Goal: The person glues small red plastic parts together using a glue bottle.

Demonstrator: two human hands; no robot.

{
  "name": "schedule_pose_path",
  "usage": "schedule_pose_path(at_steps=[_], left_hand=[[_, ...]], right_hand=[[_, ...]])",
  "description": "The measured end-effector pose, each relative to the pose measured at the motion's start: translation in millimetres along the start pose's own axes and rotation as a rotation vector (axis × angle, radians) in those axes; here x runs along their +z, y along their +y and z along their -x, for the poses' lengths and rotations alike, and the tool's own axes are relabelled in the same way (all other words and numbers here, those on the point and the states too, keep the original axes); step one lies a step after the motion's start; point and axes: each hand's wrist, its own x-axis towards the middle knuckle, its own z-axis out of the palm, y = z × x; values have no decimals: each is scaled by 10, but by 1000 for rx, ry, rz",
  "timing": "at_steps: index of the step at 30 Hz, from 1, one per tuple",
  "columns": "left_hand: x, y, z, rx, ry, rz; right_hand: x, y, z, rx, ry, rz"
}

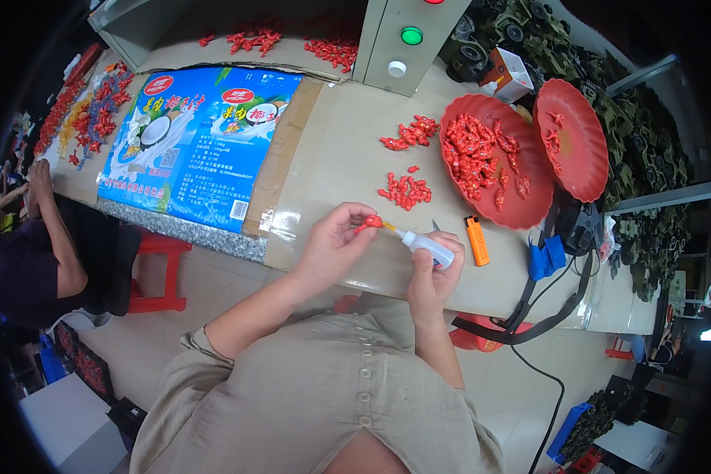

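Fingers of the left hand (pixel 336 237) pinch a red piece (pixel 371 223); the right hand (pixel 428 272), at four o'clock, grips a glue bottle (pixel 428 247).

two red trays (pixel 529 207) sit on the worktop (pixel 347 142), one heaped with small red parts. an orange lighter (pixel 476 240) lies just beside it. a flattened blue printed carton (pixel 201 142) covers the left side. a grey control box (pixel 403 39) stands behind, a red stool (pixel 159 272) below.
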Motion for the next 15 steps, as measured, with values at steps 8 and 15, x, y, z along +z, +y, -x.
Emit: schedule_pose_path(at_steps=[8,15], left_hand=[[-6,5,-2,7,-8,4],[-14,-16,-14,32,3,3]], right_hand=[[18,25,-10,-47,24,31],[-3,-1,-12,8,24,29]])
